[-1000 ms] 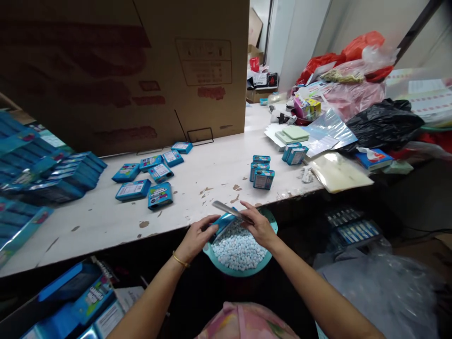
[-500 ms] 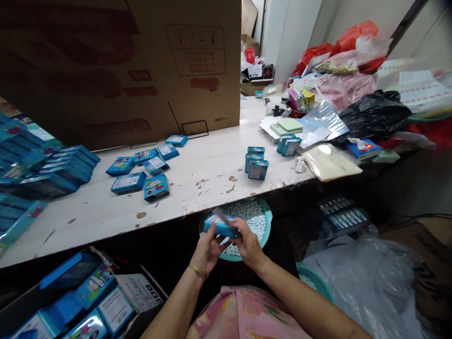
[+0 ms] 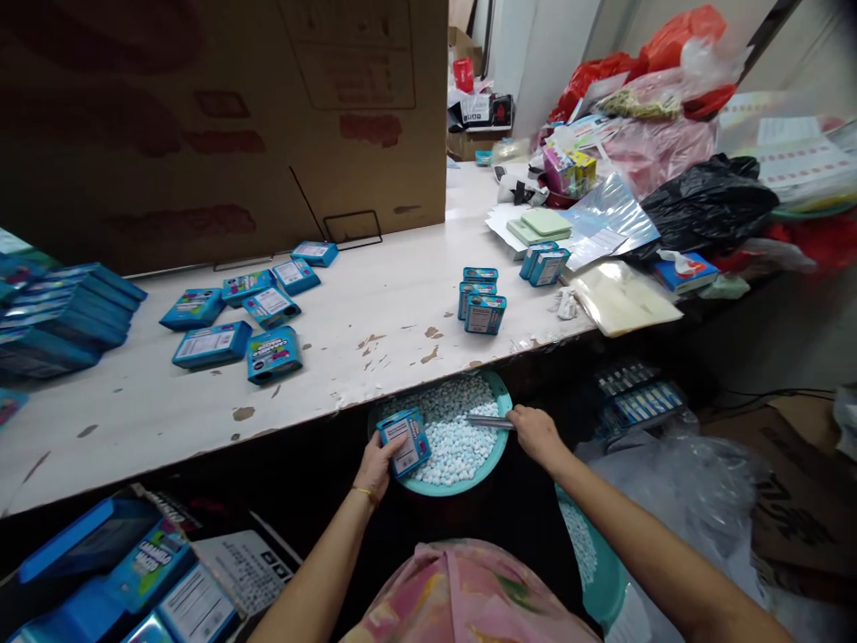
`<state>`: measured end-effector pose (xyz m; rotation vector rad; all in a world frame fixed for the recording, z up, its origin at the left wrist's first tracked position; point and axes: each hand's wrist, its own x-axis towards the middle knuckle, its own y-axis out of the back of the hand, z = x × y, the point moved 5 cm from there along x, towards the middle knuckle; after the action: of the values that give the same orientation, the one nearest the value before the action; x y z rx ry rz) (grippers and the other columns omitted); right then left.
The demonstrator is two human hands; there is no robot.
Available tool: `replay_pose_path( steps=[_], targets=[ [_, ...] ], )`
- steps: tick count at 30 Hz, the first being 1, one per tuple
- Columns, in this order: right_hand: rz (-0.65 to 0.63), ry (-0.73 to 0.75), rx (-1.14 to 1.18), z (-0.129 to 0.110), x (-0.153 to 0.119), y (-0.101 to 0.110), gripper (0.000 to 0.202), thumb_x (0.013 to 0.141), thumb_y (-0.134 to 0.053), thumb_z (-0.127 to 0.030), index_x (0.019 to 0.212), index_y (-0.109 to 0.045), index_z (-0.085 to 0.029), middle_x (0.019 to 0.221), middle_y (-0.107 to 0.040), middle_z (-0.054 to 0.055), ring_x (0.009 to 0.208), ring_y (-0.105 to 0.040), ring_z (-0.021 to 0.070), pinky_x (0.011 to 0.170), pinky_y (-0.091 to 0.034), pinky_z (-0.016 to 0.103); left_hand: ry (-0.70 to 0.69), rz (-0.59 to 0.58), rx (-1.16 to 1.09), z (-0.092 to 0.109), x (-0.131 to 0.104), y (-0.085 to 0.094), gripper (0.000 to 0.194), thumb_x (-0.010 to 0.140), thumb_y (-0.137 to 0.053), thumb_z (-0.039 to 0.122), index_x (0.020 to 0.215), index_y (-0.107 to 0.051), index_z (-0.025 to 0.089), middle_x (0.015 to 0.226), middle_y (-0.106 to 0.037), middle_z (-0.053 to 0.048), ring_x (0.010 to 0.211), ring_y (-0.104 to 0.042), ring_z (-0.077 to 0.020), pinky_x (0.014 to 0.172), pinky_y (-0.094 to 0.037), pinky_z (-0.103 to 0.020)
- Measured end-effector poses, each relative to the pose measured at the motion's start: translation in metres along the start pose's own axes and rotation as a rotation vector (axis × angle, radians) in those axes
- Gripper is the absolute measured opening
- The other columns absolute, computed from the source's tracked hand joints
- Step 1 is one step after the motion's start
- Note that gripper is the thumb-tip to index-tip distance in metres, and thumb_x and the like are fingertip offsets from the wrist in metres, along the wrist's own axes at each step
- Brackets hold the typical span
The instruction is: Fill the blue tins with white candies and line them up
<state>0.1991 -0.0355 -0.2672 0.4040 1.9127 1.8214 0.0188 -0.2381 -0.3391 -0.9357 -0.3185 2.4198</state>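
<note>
My left hand (image 3: 376, 466) grips a small blue candy box (image 3: 405, 443) with a printed white panel, tilted over the left side of a turquoise basin (image 3: 503, 393). Small white and pale blue round candies (image 3: 461, 452) fill the basin. At its right rim my right hand (image 3: 536, 434) is closed around the handle of a narrow metal scoop (image 3: 490, 421). The scoop's far end lies level over the candies. Whether anything is in the scoop is hard to make out.
Several blue boxes (image 3: 274, 354) lie on the white table (image 3: 361, 375), with three more (image 3: 486, 314) standing at its middle. A large cardboard carton (image 3: 375, 179) blocks the back left. An open carton of boxes (image 3: 167, 572) sits lower left; a second basin (image 3: 606, 580) is lower right.
My hands have moved apart. The right hand took the scoop from the box rightward to the basin's rim. The left hand has turned the box more upright. The view has shifted slightly.
</note>
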Motion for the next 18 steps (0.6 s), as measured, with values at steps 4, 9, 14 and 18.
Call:
replay_pose_path(
  steps=[4,9,14,18],
  targets=[
    [-0.064,-0.031,0.104,-0.054,0.032,-0.041,0.03,0.078,-0.033,-0.009,0.089,-0.058,-0.021,0.085,-0.062,0.005,0.074,-0.056,0.0161,0.06,-0.034,0.026,-0.004,-0.036,0.029,-0.014,0.016,-0.02,0.037,0.054,-0.071,0.022,0.087,-0.054,0.016,0.079,-0.064,-0.002,0.067,-0.061,-0.0148,0.065,-0.051,-0.031],
    [-0.127,-0.188,0.35,-0.078,0.059,-0.068,0.03,0.08,-0.033,-0.017,0.094,-0.058,-0.025,0.093,-0.063,0.001,0.086,-0.056,0.0163,0.065,-0.034,0.024,0.015,-0.093,0.057,-0.014,0.012,-0.037,0.039,0.052,-0.072,0.025,0.085,-0.054,0.015,0.078,-0.064,-0.003,0.066,-0.061,-0.016,0.066,-0.05,-0.034],
    [-0.132,-0.194,0.469,-0.048,0.057,-0.05,0.026,0.08,-0.038,-0.023,0.092,-0.061,-0.026,0.092,-0.064,0.0,0.086,-0.056,0.0153,0.065,-0.035,0.022,-0.114,-0.111,0.121,0.017,-0.003,-0.013,0.044,0.053,-0.071,0.027,0.092,-0.053,0.015,0.085,-0.064,-0.003,0.073,-0.06,-0.017,0.072,-0.048,-0.035],
    [-0.099,-0.12,0.486,-0.028,0.05,-0.012,0.024,0.079,-0.041,-0.023,0.091,-0.062,-0.026,0.09,-0.065,-0.001,0.085,-0.056,0.0138,0.066,-0.036,0.02,-0.307,-0.083,0.365,0.037,-0.006,0.007,0.045,0.052,-0.071,0.03,0.091,-0.055,0.014,0.085,-0.063,-0.003,0.077,-0.058,-0.0172,0.075,-0.046,-0.033]
  ],
)
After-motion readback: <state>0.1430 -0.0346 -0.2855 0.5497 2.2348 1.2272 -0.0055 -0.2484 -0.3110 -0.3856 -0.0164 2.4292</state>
